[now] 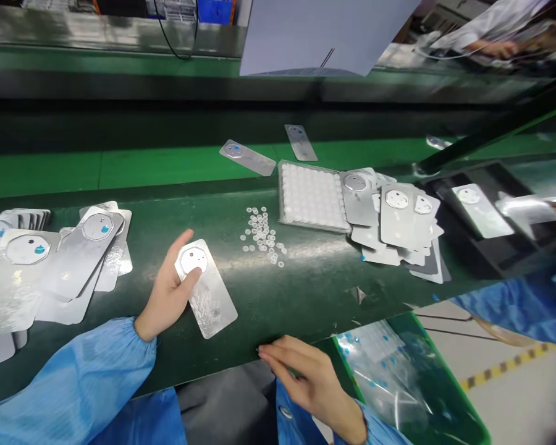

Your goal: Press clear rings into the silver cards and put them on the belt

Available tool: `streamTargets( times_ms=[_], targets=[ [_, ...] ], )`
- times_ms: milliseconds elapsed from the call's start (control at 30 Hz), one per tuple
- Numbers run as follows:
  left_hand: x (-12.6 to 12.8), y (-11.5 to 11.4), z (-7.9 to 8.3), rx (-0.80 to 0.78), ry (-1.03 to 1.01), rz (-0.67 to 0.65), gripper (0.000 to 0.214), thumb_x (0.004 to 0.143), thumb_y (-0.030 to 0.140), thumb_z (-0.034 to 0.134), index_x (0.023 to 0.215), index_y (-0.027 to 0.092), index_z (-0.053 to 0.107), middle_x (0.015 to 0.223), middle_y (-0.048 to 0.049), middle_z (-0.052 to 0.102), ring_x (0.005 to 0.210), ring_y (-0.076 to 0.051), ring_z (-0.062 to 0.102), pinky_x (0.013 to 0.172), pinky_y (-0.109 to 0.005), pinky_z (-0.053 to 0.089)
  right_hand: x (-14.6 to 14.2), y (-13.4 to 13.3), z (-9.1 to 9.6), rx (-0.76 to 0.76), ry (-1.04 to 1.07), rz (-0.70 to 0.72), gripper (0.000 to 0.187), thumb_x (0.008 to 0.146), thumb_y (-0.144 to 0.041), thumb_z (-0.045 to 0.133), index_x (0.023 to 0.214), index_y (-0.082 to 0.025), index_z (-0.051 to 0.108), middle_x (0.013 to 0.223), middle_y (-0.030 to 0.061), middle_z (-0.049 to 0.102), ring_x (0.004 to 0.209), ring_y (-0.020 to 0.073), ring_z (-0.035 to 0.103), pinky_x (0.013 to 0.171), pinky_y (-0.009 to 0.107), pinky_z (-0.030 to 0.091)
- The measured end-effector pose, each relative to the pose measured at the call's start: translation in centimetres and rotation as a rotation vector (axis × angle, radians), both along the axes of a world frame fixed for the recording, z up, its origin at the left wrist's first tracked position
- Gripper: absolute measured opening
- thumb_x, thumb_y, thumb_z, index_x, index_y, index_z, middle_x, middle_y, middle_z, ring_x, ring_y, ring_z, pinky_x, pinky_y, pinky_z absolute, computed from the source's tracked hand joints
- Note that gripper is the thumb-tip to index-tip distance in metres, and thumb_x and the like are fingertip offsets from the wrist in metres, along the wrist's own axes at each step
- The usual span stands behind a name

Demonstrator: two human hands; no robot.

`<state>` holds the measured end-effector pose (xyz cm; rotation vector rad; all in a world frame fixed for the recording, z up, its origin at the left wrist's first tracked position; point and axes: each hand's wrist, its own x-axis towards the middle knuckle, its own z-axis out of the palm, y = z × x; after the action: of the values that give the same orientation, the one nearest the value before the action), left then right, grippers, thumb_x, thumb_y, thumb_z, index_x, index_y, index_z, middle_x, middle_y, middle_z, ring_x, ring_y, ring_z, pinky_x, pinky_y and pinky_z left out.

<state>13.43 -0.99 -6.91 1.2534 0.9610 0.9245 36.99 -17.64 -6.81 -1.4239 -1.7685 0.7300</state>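
Observation:
My left hand [169,290] grips a flat silver plate [213,303] with rounded corners, thumb on top near its round white end. That end bears small dark marks, and the plate lies tilted just over the green bench. My right hand [306,377] is at the bench's front edge, its fingertips pressed together; whatever is between them is too small to make out. Beyond the plate, small clear rings [262,235] are scattered on the bench. Left of my left hand lies a pile of similar plates [81,266], some with blue spots on their round ends.
A clear tray of white round pieces [312,194] stands beside another heap of plates [398,216]. Two plates lie on the green belt [167,167] behind. A green bin [449,377] with plastic bags sits below, right. At far right a co-worker's sleeve [528,306] shows.

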Motion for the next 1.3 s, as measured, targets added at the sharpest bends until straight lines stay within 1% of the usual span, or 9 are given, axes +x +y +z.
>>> streamTargets(
  times_ms=[100, 200, 300, 400, 600, 800, 967, 1133, 1300],
  targets=[
    [0.2, -0.2, 0.5, 0.081, 0.143, -0.047, 0.033, 0.098, 0.033, 0.063, 0.125, 0.019, 0.075, 0.115, -0.0105, 0.078, 0.106, -0.028, 0.074, 0.086, -0.036, 0.061, -2.7, 2.7, 0.7, -0.322, 0.545, -0.284, 0.026, 0.094, -0.038, 0.073, 0.078, -0.018, 0.077, 0.053, -0.0003, 0.058, 0.042, 0.0088, 0.044, 0.038, 0.022, 0.034],
    [0.3, -0.6, 0.9, 0.233, 0.213, -0.023, 0.023, 0.097, 0.028, 0.065, 0.112, 0.019, 0.08, 0.112, -0.0078, 0.08, 0.11, -0.026, 0.073, 0.093, -0.033, 0.059, -4.9, 6.0, 1.3, -0.473, 0.984, -0.388, 0.032, 0.082, -0.048, 0.083, 0.075, -0.017, 0.076, 0.048, -0.0047, 0.047, 0.041, 0.0059, 0.033, 0.036, 0.018, 0.023],
    [0.4, -1.1, 0.9, 0.384, 0.193, -0.02, 0.029, 0.084, 0.028, 0.083, 0.112, 0.022, 0.081, 0.109, -0.0057, 0.081, 0.098, -0.024, 0.078, 0.087, -0.028, 0.061, -6.5, 8.0, 1.8, -0.525, 1.125, -0.407, 0.033, 0.076, -0.047, 0.088, 0.071, -0.016, 0.075, 0.053, -0.0036, 0.048, 0.044, 0.0051, 0.035, 0.036, 0.017, 0.022],
    [0.5, -1.3, 0.7, 0.472, 0.107, -0.031, 0.033, 0.076, 0.024, 0.09, 0.108, 0.024, 0.083, 0.1, -0.0024, 0.083, 0.085, -0.02, 0.079, 0.075, -0.023, 0.063, -7.4, 8.6, 2.0, -0.546, 1.132, -0.388, 0.031, 0.076, -0.045, 0.089, 0.076, -0.016, 0.078, 0.052, -0.0042, 0.047, 0.044, 0.0046, 0.034, 0.036, 0.017, 0.022],
    [0.5, -1.2, 0.3, 0.524, 0.062, -0.044, 0.02, 0.085, 0.015, 0.082, 0.103, 0.025, 0.084, 0.095, -0.0006, 0.083, 0.082, -0.017, 0.079, 0.076, -0.022, 0.062, -7.1, 8.9, 2.1, -0.591, 1.036, -0.318, 0.033, 0.077, -0.047, 0.087, 0.073, -0.017, 0.077, 0.055, -0.0024, 0.052, 0.043, 0.005, 0.036, 0.035, 0.017, 0.024],
    [0.3, -1.2, 0.2, 0.488, 0.111, -0.109, 0.017, 0.089, 0.023, 0.078, 0.106, 0.022, 0.084, 0.083, -0.0027, 0.082, 0.062, -0.016, 0.072, 0.054, -0.024, 0.054, -5.1, 10.1, 3.0, -0.592, 0.809, -0.198, 0.035, 0.078, -0.049, 0.086, 0.073, -0.016, 0.074, 0.048, -0.0044, 0.048, 0.04, 0.0048, 0.032, 0.036, 0.019, 0.022],
    [0.3, -1.1, 0.5, 0.404, 0.093, -0.119, 0.018, 0.088, 0.026, 0.079, 0.104, 0.021, 0.084, 0.063, 0.0002, 0.075, 0.042, -0.01, 0.055, 0.04, -0.022, 0.041, -4.5, 10.7, 4.1, -0.586, 0.71, -0.153, 0.04, 0.079, -0.052, 0.084, 0.074, -0.014, 0.073, 0.05, -0.0042, 0.049, 0.041, 0.0047, 0.032, 0.038, 0.02, 0.023],
    [0.3, -1.0, 1.2, 0.319, 0.077, -0.095, 0.016, 0.09, 0.023, 0.076, 0.103, 0.019, 0.084, 0.093, -0.0066, 0.082, 0.077, -0.02, 0.077, 0.065, -0.025, 0.06, -4.8, 10.7, 4.3, -0.568, 0.667, -0.147, 0.043, 0.078, -0.055, 0.084, 0.074, -0.014, 0.073, 0.051, -0.0037, 0.049, 0.043, 0.0053, 0.033, 0.039, 0.02, 0.024],
    [0.2, -1.1, 1.3, 0.285, 0.054, -0.108, 0.019, 0.089, 0.018, 0.073, 0.106, 0.019, 0.083, 0.102, -0.0075, 0.082, 0.095, -0.023, 0.078, 0.083, -0.029, 0.063, -5.0, 10.7, 4.1, -0.562, 0.639, -0.135, 0.042, 0.077, -0.055, 0.085, 0.076, -0.015, 0.073, 0.05, -0.0043, 0.047, 0.044, 0.0061, 0.032, 0.039, 0.021, 0.024]
  ],
)
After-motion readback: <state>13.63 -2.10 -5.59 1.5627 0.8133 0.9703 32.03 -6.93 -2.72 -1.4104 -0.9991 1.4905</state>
